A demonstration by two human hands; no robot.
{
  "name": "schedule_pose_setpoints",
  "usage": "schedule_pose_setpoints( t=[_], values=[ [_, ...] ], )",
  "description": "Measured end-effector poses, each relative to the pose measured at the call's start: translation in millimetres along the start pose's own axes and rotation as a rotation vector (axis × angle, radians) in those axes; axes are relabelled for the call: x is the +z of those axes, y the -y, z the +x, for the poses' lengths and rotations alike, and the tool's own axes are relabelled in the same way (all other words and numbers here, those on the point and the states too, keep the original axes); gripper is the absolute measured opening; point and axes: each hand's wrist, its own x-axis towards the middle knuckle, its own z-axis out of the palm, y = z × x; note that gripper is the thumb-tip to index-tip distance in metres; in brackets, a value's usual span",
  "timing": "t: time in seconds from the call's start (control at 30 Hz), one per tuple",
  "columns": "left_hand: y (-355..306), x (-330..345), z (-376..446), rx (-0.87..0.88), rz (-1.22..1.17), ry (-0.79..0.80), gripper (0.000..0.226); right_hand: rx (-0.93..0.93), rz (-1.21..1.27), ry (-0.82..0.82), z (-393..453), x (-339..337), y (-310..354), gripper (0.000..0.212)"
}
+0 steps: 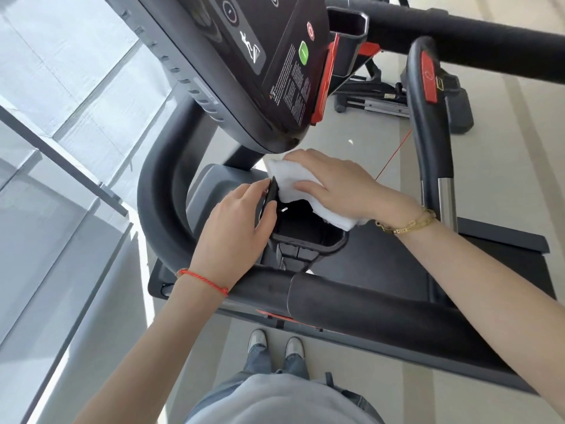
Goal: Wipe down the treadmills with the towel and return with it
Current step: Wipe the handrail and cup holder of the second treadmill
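Note:
A black treadmill (351, 298) fills the middle of the head view, its console (260, 56) tilted above a black cup-holder tray (305, 237). My right hand (339, 182) lies flat on a folded white towel (293, 182), pressing it onto the far rim of that tray, just under the console's lower edge. My left hand (235, 221) grips the tray's left wall, with the thumb over a thin upright black edge. Part of the towel is hidden under my right palm.
A curved black handrail (159, 185) wraps the left side and a crossbar (382, 304) runs in front of my body. A right handlebar (428, 117) with a red pad rises at the right. A second machine (382, 96) stands beyond. Glass wall at left.

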Motion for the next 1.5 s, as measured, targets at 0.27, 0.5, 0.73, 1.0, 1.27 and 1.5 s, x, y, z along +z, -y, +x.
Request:
schedule_pose_setpoints(
  t=[0.27,0.5,0.73,1.0,1.27,1.5],
  values=[
    [-1,1,1,0.004,-0.008,0.006,0.039,0.044,0.106,-0.019,-25,-1,-14,0.047],
    [0,-1,4,0.01,-0.003,0.017,0.039,0.081,0.14,-0.066,-7,1,-4,0.038],
    [7,-5,22,0.068,0.024,0.055,0.045,0.506,0.548,-0.321,-72,36,35,0.063],
    [12,2,23,0.127,-0.011,0.084,0.048,0.566,0.52,-0.251,-54,19,28,0.059],
    [14,3,24,0.114,-0.041,0.07,0.046,0.584,0.687,-0.347,-84,48,51,0.075],
    [10,0,21,0.071,-0.041,0.031,0.043,0.273,0.246,-0.125,-35,7,3,0.046]
  ],
)
